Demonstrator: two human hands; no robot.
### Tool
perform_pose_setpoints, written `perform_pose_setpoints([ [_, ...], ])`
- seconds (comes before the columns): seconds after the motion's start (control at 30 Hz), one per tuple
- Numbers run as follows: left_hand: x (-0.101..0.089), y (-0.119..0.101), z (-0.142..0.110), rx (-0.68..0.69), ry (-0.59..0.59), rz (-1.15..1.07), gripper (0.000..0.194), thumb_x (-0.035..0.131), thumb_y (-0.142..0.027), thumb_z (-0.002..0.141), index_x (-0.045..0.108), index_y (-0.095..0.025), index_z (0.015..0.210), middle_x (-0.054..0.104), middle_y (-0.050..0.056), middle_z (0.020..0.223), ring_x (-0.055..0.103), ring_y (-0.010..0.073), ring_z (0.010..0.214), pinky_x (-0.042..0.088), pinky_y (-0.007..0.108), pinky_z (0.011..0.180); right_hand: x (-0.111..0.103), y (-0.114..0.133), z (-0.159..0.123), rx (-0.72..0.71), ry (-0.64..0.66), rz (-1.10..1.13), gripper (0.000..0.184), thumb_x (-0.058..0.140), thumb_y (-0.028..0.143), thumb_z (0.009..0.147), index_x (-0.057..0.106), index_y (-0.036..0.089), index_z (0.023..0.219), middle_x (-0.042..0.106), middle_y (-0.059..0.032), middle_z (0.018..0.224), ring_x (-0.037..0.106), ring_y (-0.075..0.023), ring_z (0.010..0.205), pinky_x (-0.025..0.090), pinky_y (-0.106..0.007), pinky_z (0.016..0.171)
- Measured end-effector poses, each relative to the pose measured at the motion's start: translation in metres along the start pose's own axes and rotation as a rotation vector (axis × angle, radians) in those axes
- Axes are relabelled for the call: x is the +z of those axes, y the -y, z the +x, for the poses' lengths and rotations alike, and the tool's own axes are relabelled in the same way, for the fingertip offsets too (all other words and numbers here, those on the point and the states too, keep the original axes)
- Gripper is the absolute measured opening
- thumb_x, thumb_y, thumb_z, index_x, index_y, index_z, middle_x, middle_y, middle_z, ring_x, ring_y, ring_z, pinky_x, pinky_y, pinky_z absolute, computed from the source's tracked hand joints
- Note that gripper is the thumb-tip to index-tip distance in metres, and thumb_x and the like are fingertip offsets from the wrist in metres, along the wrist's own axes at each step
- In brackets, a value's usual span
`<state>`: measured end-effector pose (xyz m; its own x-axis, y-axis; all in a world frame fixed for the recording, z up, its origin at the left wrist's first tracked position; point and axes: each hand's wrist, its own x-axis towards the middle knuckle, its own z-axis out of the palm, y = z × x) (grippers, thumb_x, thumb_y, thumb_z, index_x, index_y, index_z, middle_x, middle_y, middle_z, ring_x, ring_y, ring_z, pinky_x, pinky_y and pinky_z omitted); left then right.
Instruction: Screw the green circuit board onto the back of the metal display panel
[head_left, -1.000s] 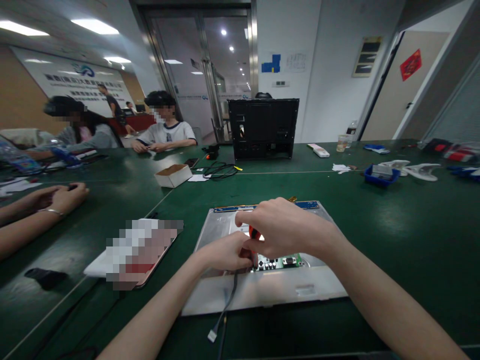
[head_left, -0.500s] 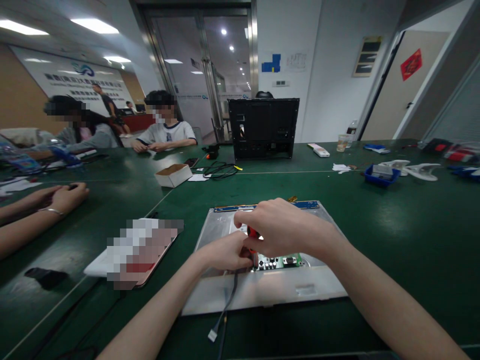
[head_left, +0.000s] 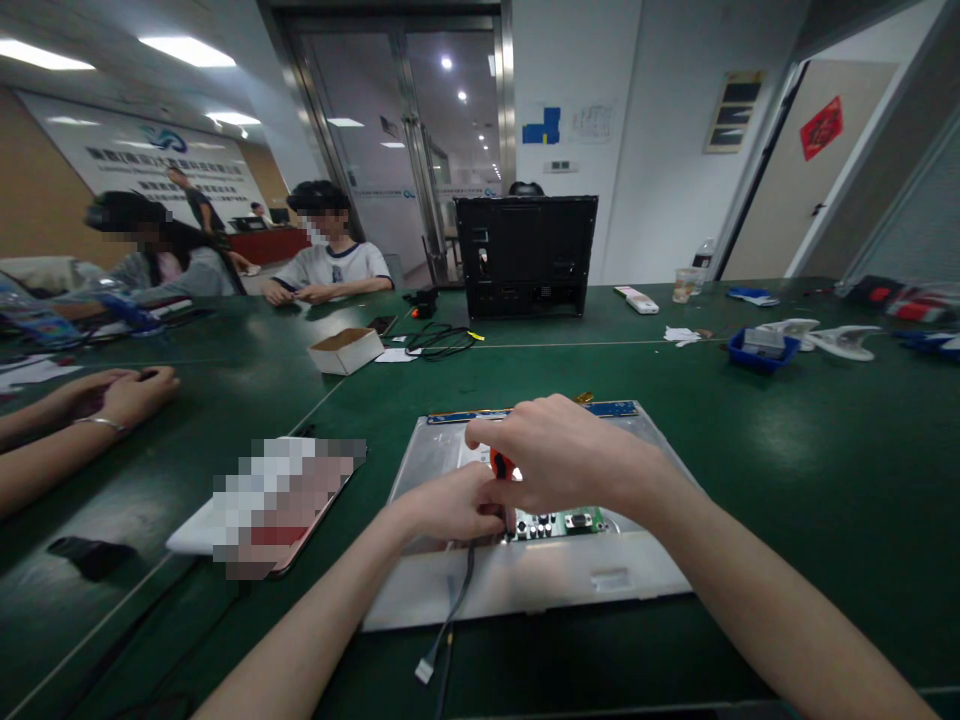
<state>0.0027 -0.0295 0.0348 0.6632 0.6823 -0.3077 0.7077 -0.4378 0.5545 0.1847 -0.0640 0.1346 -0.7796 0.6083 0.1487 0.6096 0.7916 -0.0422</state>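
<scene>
The right hand (head_left: 559, 450) grips a red-and-black handle (head_left: 500, 465) close beside the left hand (head_left: 456, 500), whose grasp cannot be determined, while the green circuit board (head_left: 559, 524) extends crosswise beneath the right.

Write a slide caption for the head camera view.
Right hand grips a red-and-black tool beside the left hand, over a flat silvery metal panel bearing a green circuit board.
</scene>
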Motion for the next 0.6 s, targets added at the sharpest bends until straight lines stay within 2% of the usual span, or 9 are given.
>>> perform_pose_setpoints([
  [0.1,0.0018,0.0027,0.0022,0.017,-0.018,0.036,0.018,0.061,-0.031,0.074,0.066,-0.015,0.079,0.064,0.004,0.074,0.058,0.0203,0.071,0.043,0.026,0.060,0.0003,0.0006,-0.0019,-0.053,-0.006,0.027,0.022,0.061,0.026,0.083,0.057,0.018,0.103,0.070,-0.0036,0.083,0.060,-0.0169,0.066,0.023,-0.027,0.048],
  [0.2,0.0021,0.0020,0.0023,0.008,-0.011,0.063,0.020,0.059,-0.034,0.076,0.064,-0.015,0.076,0.061,0.003,0.070,0.056,0.0188,0.065,0.039,0.026,0.055,0.0013,0.0008,-0.0015,-0.063,0.010,0.018,0.019,0.060,0.026,0.084,0.056,0.019,0.100,0.070,-0.0038,0.083,0.060,-0.0169,0.066,0.024,-0.027,0.048],
  [0.5,0.0009,0.0038,0.0024,-0.009,0.052,0.000,0.019,0.057,-0.031,0.078,0.068,-0.017,0.085,0.063,0.002,0.070,0.056,0.0168,0.059,0.038,0.025,0.052,-0.0031,0.0035,0.0002,-0.033,0.058,0.001,0.012,0.063,0.026,0.082,0.062,0.018,0.091,0.069,-0.0037,0.078,0.056,-0.0152,0.062,0.023,-0.026,0.047],
  [0.6,0.0014,0.0048,0.0026,0.041,0.030,-0.014,0.018,0.059,-0.028,0.076,0.069,-0.016,0.084,0.064,0.002,0.071,0.058,0.0176,0.064,0.041,0.024,0.055,-0.0041,0.0045,0.0001,0.011,0.047,-0.027,0.012,0.062,0.027,0.083,0.067,0.017,0.089,0.070,-0.0049,0.076,0.056,-0.0147,0.060,0.022,-0.027,0.048],
])
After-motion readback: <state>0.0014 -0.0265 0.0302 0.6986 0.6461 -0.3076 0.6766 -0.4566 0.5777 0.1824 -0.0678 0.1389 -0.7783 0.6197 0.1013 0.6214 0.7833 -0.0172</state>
